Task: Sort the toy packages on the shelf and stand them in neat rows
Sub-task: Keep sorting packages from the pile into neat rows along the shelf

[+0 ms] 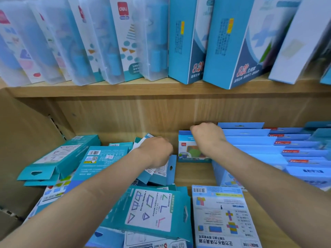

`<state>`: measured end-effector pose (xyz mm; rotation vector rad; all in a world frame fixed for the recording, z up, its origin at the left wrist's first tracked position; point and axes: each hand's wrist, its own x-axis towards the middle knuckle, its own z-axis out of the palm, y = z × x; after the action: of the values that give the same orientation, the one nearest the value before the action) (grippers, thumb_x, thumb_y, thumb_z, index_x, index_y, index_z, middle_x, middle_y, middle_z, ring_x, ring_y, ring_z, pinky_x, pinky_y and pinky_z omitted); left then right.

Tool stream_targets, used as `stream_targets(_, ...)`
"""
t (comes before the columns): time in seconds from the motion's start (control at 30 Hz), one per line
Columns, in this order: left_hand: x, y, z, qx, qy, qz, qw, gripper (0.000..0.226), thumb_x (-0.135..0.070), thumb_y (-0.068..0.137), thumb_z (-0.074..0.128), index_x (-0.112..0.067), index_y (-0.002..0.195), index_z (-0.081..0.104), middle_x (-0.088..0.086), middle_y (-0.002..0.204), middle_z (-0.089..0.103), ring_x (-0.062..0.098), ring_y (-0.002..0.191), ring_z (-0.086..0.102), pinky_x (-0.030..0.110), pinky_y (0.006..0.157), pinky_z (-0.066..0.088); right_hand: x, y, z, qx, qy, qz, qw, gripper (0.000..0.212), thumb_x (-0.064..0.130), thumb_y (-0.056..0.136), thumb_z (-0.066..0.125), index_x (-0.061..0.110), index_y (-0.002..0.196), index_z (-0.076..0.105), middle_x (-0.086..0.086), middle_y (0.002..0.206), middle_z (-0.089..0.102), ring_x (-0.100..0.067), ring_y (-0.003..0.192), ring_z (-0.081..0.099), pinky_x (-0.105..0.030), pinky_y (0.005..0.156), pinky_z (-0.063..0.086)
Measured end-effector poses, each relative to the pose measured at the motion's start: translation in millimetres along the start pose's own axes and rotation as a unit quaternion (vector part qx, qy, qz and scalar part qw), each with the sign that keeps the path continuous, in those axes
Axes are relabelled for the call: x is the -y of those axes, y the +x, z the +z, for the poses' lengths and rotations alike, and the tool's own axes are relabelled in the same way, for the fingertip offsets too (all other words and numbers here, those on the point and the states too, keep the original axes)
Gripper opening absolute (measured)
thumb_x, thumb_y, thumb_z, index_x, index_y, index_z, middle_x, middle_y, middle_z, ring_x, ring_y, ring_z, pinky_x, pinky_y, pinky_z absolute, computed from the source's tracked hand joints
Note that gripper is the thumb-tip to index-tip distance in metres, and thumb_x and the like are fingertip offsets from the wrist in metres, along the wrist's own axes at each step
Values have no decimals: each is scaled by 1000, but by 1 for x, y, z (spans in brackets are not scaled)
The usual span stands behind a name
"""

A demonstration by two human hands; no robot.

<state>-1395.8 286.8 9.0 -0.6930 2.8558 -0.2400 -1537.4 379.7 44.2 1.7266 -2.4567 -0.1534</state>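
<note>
Hands: 2 (left hand (155, 151), right hand (207, 135)). Tall blue boxes (180, 42), upper shelf (125, 89): 2. Lone upright package (188, 151): 1.

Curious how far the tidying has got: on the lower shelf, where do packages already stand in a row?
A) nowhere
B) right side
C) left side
B: the light blue packages stand upright in a row on the right; the teal packages on the left lie jumbled flat.

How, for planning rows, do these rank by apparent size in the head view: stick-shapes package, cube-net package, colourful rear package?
1. Stick-shapes package and cube-net package: alike, unranked; cube-net is cropped.
2. Colourful rear package: smallest, but farthest back.
</note>
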Motion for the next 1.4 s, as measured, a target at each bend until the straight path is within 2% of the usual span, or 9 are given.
stream_targets(0.17,-5,15,-1,-85,-112,-31,990,22,-38,91,50,-19,92,62,3,93,61,25,88,59,37,73,50,-3,-4,3,-50,5,4,999,41,9,78,68,12,116,53,-9,116,59,-31,115,48,-35,70,39)
stream_targets(0.27,-7,20,-8,-164,-142,-57,975,25,-45,89,55,-23,82,46,-3,81,62,23,76,60,32,62,47,-17,-10,-4,-124,18,38,991,32,15,82,65,17,112,55,-7,115,58,-30,114,48,-37,81,42)
stream_targets(0.43,-16,26,-14,-141,-57,-42,988,37,-49,90,53,-29,118,40,4,96,67,32,87,63,31,60,40,-57,-31,-17,-191,126,53,972,23,23,89,57,15,110,61,-11,103,62,-34,101,53,-38,80,44)
stream_targets(0.77,-31,41,-15,-154,20,-84,984,49,-53,91,49,-28,130,33,6,96,68,31,90,65,31,61,40,-89,-81,6,-167,230,71,956,26,22,90,57,21,116,62,2,119,63,-21,116,52,-33,88,41)
stream_targets(0.87,-32,41,-13,-149,0,-97,984,47,-51,91,51,-28,129,33,7,98,67,32,89,65,32,62,41,-86,-87,6,-187,244,63,950,25,22,90,58,21,114,62,3,117,64,-20,115,53,-33,90,42)
stream_targets(0.97,-31,28,-15,-129,-72,-113,983,43,-44,90,55,-28,127,40,7,104,66,32,95,63,34,68,45,-78,-99,4,-213,291,38,932,23,20,89,60,22,111,64,9,116,64,-13,110,54,-20,87,36)
stream_targets(1.07,-30,-7,-22,-155,-148,-76,974,28,-30,89,58,-27,117,57,-4,109,68,22,97,62,31,76,48,-73,-119,5,-208,371,31,905,20,20,89,60,27,106,65,17,109,64,0,100,55,-12,81,42)
stream_targets(1.17,-40,-58,-27,-185,-224,-33,956,15,-26,89,56,-31,98,67,-13,94,70,8,77,59,29,76,49,-71,-145,12,-171,450,26,876,18,18,86,64,32,98,66,21,100,66,3,97,59,-14,79,48)
stream_targets(1.4,-97,-112,-19,-136,-209,74,966,40,-47,86,27,-32,97,62,-14,91,67,13,89,61,35,73,52,-68,-193,52,-74,465,45,881,24,23,83,69,38,102,65,25,107,64,7,101,57,-19,82,49)
